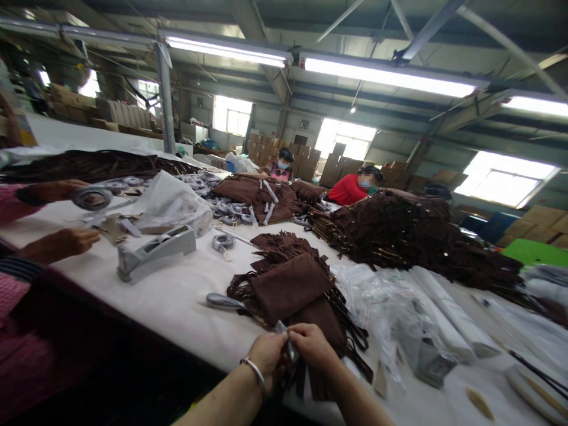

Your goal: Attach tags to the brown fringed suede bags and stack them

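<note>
My left hand, with a silver bangle at the wrist, is closed around a small piece wrapped in greyish clear plastic. Its exact kind is hidden by my fingers. Pinched against the same wrapped piece, my right hand touches the left one at the table's front edge. Just beyond them lies a dark brown fringed bag, flap side up, on more brown fringed pieces. A grey-handled tool pokes out at their left. Dark straps hang beside my right hand.
A grey tape dispenser and a wrapped coiled strap stand left of centre. A co-worker's hands work at far left. Crumpled plastic bags, white rolls and a large brown bag pile occupy the right. Two people sit across.
</note>
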### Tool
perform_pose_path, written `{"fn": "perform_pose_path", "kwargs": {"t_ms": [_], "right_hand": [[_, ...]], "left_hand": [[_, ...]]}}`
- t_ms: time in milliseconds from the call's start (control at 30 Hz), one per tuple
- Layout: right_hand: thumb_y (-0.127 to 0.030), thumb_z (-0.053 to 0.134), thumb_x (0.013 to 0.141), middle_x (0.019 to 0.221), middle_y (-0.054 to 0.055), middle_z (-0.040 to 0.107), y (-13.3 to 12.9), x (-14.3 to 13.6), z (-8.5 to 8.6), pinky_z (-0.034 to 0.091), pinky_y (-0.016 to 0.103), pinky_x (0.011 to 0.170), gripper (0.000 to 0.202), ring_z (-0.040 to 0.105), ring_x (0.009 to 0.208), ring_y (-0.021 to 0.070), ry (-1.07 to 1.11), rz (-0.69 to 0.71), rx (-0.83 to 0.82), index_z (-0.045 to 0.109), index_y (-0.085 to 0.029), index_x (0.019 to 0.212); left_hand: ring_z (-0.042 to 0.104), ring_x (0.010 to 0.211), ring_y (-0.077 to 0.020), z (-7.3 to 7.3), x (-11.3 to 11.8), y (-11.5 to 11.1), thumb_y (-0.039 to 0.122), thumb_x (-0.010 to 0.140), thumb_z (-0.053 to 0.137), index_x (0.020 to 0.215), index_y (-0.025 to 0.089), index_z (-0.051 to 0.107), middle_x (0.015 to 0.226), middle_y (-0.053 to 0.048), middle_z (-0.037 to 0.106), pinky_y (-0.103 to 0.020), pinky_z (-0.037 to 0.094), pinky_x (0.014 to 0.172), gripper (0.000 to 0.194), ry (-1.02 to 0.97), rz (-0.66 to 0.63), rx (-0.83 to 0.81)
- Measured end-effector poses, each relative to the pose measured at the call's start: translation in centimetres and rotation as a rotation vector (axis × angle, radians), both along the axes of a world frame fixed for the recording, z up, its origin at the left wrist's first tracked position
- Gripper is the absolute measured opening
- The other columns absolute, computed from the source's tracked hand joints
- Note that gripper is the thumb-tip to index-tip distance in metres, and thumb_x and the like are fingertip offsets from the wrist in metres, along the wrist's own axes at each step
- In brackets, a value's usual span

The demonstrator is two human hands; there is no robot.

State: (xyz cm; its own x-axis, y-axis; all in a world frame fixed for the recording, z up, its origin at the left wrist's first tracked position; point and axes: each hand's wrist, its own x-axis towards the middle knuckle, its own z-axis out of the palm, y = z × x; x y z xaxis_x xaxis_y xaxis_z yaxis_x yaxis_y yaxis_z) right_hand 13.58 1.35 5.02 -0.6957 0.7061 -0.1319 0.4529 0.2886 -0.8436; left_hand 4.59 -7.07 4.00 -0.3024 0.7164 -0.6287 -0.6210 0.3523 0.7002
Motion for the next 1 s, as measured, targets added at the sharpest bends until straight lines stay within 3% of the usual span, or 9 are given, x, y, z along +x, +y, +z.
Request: {"fn": "perform_pose_path", "kwargs": {"t_ms": [100, 233, 367, 467, 567, 700, 867, 1000], "right_hand": [[-0.030, 0.053, 0.075, 0.085, 0.007, 0.075, -0.2, 0.6, 0.0, 0.050, 0.028, 0.072, 0.031, 0.068, 0.083, 0.0231, 0.114, 0.025, -0.081, 0.076, -0.014, 0.086], [-0.029, 0.056, 0.076, 0.089, 0.009, 0.074, -0.2, 1.4, -0.8, 0.050, 0.032, 0.080, 0.028, 0.067, 0.087, 0.0240, 0.118, -0.107, 0.031, 0.074, -0.014, 0.090], [-0.022, 0.051, 0.082, 0.087, 0.006, 0.069, -0.7, 1.7, -0.8, 0.047, 0.029, 0.080, 0.022, 0.063, 0.086, 0.0200, 0.079, -0.052, 0.285, 0.072, -0.018, 0.089], [-0.016, 0.048, 0.085, 0.092, 0.006, 0.064, -1.3, 1.0, 0.2, 0.045, 0.028, 0.080, 0.024, 0.059, 0.088, 0.0187, 0.063, 0.038, 0.507, 0.070, -0.020, 0.094], [-0.017, 0.057, 0.082, 0.105, 0.006, 0.062, -1.4, -0.3, 1.3, 0.039, 0.033, 0.087, 0.023, 0.054, 0.099, 0.0221, -0.029, 0.137, 0.735, 0.067, -0.024, 0.102], [-0.023, 0.064, 0.081, 0.103, 0.003, 0.063, -0.8, -2.3, 1.6, 0.033, 0.037, 0.088, 0.016, 0.050, 0.103, 0.0243, -0.159, 0.282, 0.913, 0.064, -0.025, 0.096], [-0.028, 0.063, 0.083, 0.098, 0.004, 0.062, -0.7, -3.8, 0.6, 0.033, 0.035, 0.079, 0.009, 0.051, 0.093, 0.0227, -0.233, 0.333, 0.947, 0.063, -0.022, 0.089], [-0.026, 0.061, 0.083, 0.092, 0.006, 0.061, -1.5, -4.6, 0.0, 0.033, 0.034, 0.075, 0.007, 0.051, 0.089, 0.0228, -0.236, 0.354, 0.978, 0.062, -0.020, 0.085]], "left_hand": [[0.049, 0.044, -0.0092, 0.2, -0.6, -0.1, 0.021, 0.084, 0.047, 0.077, 0.016, 0.053, 0.054, 0.002, 0.051, -0.018, 0.036, 0.042, 0.010, 0.005, -0.007, 0.002], [0.051, 0.046, -0.0096, 0.9, -2.2, -1.7, 0.020, 0.080, 0.053, 0.074, 0.017, 0.051, 0.059, 0.000, 0.056, -0.020, 0.041, 0.044, 0.007, 0.020, -0.078, -0.025], [0.040, 0.038, -0.0053, 0.4, -4.2, -4.1, 0.026, 0.081, 0.057, 0.072, 0.020, 0.046, 0.055, 0.006, 0.052, -0.017, 0.034, 0.041, 0.016, 0.101, -0.134, -0.064], [0.032, 0.033, -0.0050, -0.7, -5.2, -5.3, 0.024, 0.081, 0.056, 0.065, 0.020, 0.043, 0.047, 0.007, 0.048, -0.017, 0.019, 0.036, 0.021, 0.357, -0.161, -0.081], [0.034, 0.035, -0.0046, -1.4, -5.4, -5.8, 0.021, 0.079, 0.061, 0.059, 0.019, 0.045, 0.044, 0.007, 0.047, -0.017, 0.018, 0.037, 0.026, 0.553, -0.163, -0.076], [0.033, 0.034, -0.0052, -0.7, -4.3, -6.3, 0.035, 0.081, 0.060, 0.066, 0.020, 0.046, 0.051, 0.004, 0.055, -0.018, 0.018, 0.036, 0.025, 0.436, -0.119, -0.114], [0.040, 0.039, -0.0040, 0.2, -3.2, -6.7, 0.039, 0.082, 0.062, 0.075, 0.018, 0.049, 0.060, 0.002, 0.057, -0.016, 0.032, 0.040, 0.025, 0.168, -0.031, -0.114], [0.048, 0.043, -0.0073, 0.2, -3.4, -6.8, 0.040, 0.083, 0.061, 0.080, 0.017, 0.052, 0.061, 0.002, 0.057, -0.020, 0.043, 0.046, 0.024, 0.075, -0.009, -0.109]]}}
